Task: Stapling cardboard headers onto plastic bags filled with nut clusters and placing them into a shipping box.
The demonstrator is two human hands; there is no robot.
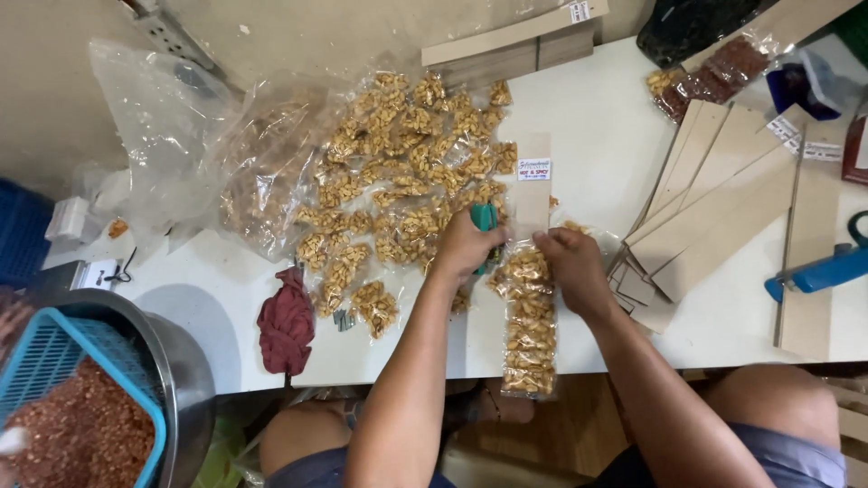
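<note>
Seen from the head camera, a white bench [597,136] fills most of the frame, set against a pale wall at the top; its near edge runs above the seated person's knees, with brown flooring visible below.

A long clear packet of nuts [529,321] lies near the front edge, its lower end hanging just over it. The top of the packet is gripped between the two hands. The left hand [466,246] is curled at the packet's upper left corner, its fingers closed round a small teal stapler [485,220]. The right hand [574,262] is pressed on the upper right of the packet, its fingers pinched shut on the plastic. A narrow cardboard header strip [533,181] with a small label stands just above the packet, between the hands.

Behind the left hand a heap of small nut packets [407,172] is spread — loose clear plastic bags [172,136] lie beside it at the left. A dark red cloth [286,321] rests near the front edge. To the right, tan cardboard strips [723,199] are fanned out, with a blue tool [818,271] beside them. At lower left, off the bench, a steel bowl [185,380] holds a blue basket [54,361] of reddish nuts.
</note>
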